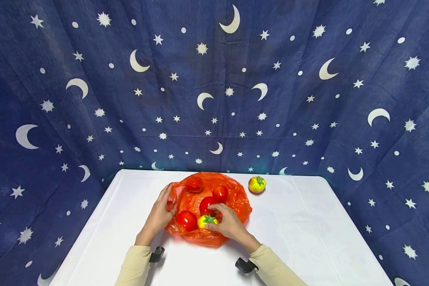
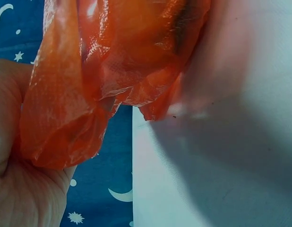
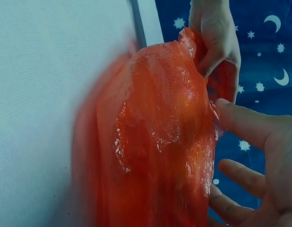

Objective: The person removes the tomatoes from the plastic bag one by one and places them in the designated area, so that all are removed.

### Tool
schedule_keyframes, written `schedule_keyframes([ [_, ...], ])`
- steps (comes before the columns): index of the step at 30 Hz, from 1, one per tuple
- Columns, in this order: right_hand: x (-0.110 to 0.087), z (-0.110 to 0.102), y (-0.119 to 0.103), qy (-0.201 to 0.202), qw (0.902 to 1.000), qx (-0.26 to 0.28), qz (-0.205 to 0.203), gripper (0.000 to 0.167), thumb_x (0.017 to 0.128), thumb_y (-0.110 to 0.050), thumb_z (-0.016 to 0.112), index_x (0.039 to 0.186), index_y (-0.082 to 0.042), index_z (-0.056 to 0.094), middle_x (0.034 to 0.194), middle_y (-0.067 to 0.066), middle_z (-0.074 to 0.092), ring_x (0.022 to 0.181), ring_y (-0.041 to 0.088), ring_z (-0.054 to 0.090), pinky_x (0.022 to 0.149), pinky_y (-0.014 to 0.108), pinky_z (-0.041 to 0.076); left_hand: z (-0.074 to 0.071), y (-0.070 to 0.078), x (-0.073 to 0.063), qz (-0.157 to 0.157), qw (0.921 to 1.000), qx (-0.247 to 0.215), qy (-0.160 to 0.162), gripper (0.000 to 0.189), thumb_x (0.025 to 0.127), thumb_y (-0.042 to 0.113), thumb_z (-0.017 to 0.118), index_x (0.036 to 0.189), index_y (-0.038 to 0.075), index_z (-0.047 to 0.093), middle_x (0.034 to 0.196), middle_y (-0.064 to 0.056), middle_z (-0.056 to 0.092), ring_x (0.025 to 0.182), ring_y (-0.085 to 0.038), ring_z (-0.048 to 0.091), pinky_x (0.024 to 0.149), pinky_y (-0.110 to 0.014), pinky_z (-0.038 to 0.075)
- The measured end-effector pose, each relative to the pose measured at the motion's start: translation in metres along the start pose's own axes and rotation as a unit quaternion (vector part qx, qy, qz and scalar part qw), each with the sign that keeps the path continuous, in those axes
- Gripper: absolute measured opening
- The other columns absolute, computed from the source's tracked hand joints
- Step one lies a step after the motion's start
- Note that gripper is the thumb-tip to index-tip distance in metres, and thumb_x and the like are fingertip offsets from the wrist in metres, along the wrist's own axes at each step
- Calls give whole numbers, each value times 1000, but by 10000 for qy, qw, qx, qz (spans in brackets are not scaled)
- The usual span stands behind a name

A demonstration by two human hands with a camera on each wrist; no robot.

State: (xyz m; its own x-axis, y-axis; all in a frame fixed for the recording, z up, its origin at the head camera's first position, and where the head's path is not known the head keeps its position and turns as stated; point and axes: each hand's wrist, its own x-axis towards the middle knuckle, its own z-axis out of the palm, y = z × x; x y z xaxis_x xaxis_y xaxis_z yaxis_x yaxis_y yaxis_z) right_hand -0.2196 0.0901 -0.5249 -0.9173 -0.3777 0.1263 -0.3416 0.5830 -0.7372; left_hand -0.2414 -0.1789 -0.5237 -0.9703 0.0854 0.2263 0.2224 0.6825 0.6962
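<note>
A thin red plastic bag [image 1: 238, 202] lies spread on the white table with its mouth upward. My left hand [image 1: 159, 212] holds its left edge, the plastic lying between thumb and fingers. Inside are a yellow tomato [image 1: 204, 223] with a green top and several glossy red tomatoes [image 1: 187, 221]. My right hand [image 1: 231, 225] reaches over the bag's near side, its thumb at the yellow tomato and a finger over a red tomato [image 1: 205, 205]. In the right wrist view its fingers are spread at the bag's rim; the bag hides the tomatoes there.
Another yellow tomato [image 1: 256, 185] with a green top stands on the white table [image 1: 300, 234], right of the bag. A dark blue curtain [image 1: 289, 99] with moons and stars hangs behind and beside the table.
</note>
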Motion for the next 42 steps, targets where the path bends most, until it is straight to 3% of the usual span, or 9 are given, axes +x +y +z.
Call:
schedule_keyframes([
  [5,0,4,0,26,10000,4,75,55,78,-33,82,124,-11,63,115,4,64,103,21,62,93,39,55,1,-2,-2,31,10000,33,36,94,74,-7,73,155,6,27,159,-18,29,140,-45,39,108,-55,40],
  [11,-5,11,0,-197,9994,-13,290,55,76,-30,84,124,-13,63,116,2,64,107,21,61,96,41,54,2,-3,-8,-170,9998,16,-124,95,75,-6,74,155,6,26,160,-17,27,142,-45,36,109,-54,39],
  [21,-6,15,2,-438,9983,-113,376,59,74,-28,85,127,-19,62,141,11,53,136,36,46,109,56,42,1,-2,-6,-54,10000,-16,-7,96,74,-8,74,155,7,26,159,-17,28,141,-45,37,109,-55,39],
  [31,-5,17,3,-713,9953,-443,481,64,71,-24,86,130,-21,60,134,5,58,120,29,55,101,53,49,1,-1,-3,-112,9999,-5,-55,97,74,-6,74,156,9,25,160,-16,27,142,-44,36,109,-55,38],
  [37,-3,15,6,-520,9973,-484,166,65,71,-22,84,130,-17,59,127,3,62,111,22,60,96,41,53,2,-2,-2,-5,10000,65,21,97,74,-7,75,156,8,25,159,-17,28,140,-44,39,110,-55,39],
  [42,0,11,6,-208,9995,-250,14,64,72,-20,83,131,-15,59,125,5,62,108,23,60,93,40,54,2,-2,-2,-67,9999,115,-21,97,74,-6,75,156,8,25,159,-17,28,140,-44,39,109,-54,40],
])
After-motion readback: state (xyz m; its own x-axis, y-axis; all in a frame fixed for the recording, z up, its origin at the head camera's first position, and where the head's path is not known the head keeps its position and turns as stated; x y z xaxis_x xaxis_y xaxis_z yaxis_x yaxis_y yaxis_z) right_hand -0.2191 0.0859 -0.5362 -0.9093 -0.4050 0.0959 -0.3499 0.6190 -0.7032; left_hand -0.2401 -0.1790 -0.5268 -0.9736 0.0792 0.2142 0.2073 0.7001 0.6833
